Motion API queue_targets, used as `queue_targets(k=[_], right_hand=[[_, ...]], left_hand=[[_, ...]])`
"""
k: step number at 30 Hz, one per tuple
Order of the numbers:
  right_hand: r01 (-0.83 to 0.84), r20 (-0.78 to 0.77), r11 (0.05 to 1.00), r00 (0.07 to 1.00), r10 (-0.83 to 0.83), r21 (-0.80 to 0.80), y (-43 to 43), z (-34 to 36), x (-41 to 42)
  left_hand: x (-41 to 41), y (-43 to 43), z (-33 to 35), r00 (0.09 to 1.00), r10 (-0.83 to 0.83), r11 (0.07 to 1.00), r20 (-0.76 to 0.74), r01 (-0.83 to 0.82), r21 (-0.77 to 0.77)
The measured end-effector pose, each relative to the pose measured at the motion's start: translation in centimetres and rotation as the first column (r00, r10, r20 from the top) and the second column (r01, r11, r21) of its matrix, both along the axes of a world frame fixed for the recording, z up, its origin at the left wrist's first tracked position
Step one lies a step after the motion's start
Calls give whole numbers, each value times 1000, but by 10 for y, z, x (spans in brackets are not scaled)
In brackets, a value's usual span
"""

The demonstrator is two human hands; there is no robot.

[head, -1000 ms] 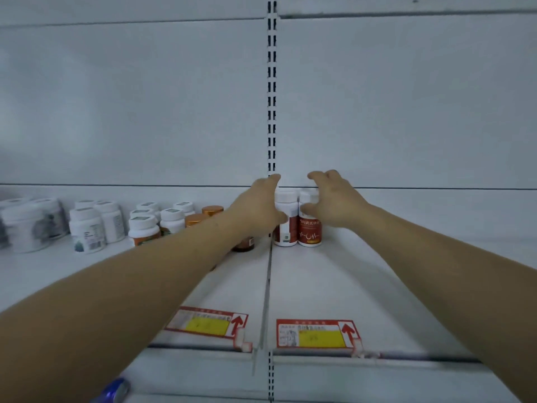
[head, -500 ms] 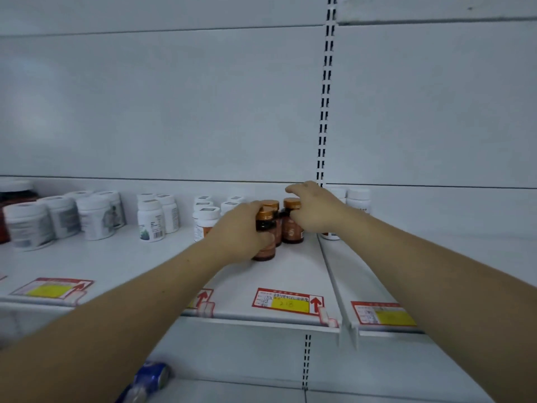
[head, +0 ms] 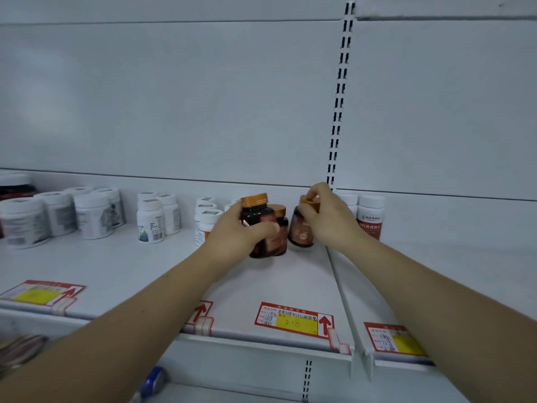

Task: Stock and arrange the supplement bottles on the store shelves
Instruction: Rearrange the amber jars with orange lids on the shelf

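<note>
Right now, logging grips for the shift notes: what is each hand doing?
Left hand: closed around a dark amber bottle with a gold cap.
Right hand: gripping the gold cap of another amber bottle.

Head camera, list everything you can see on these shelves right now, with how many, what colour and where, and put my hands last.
Brown bottles: three, dark brown with gold caps, mid shelf by the divider; two are gripped.
Small white bottles: about seven, white, left of the brown ones toward the back.
Wide white jars: about five, white, far left of the shelf.
Dark jar: one, dark with white lid, far left edge, partly cut off.
Red-label bottles: two, white with red labels, right of the divider.
Price tags: four, red and yellow, along the shelf front.
Blue object: one, lower shelf, unclear.
Left hand: wrapped around a brown bottle's body.
Right hand: gripping another brown bottle's cap.
</note>
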State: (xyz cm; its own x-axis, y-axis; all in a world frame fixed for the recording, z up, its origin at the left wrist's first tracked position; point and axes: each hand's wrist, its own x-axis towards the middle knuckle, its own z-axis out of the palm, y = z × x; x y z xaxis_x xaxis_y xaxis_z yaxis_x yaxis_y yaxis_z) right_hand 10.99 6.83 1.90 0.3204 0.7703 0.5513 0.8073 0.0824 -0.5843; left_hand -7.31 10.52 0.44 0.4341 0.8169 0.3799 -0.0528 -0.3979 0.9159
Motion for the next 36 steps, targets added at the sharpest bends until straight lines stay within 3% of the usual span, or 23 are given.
queue_targets(k=[3,6,11,13,19,22,26,28,30,33,36], right_hand=[[-52,-368,992,925,93,118,-7,7,-3],[-187,-653,963,709,268,193,-14,11,-6],[-395,-837,874,343,426,283,-26,12,-13],[-437,-842,842,281,461,315,-29,12,-17],[-454,-820,827,296,491,332,-29,9,-19],[-392,-820,865,347,455,314,-26,10,-17],[-387,-765,876,458,454,288,-26,9,-12],[-390,-716,877,523,462,281,-26,6,-9],[-393,-721,876,516,462,280,-27,6,-8],[-428,-778,860,425,463,278,-27,7,-5],[-443,-714,858,509,480,261,-31,7,-8]], left_hand=[[-1,0,-1,992,-81,994,92,88,-69],[-3,0,-2,979,-130,978,159,154,-144],[-8,-6,0,911,-325,905,254,377,-195],[-9,-8,1,910,-325,910,256,375,-176],[-10,-7,0,912,-330,920,246,369,-135],[-12,-6,-2,971,-238,971,-19,238,22],[-13,-5,-9,930,-150,970,-335,204,133],[-13,-2,-11,902,-98,973,-420,176,152],[-13,0,-12,908,-83,975,-411,160,156],[-12,-1,-14,913,-75,967,-402,165,194],[-12,-2,-16,907,-60,963,-416,162,213]])
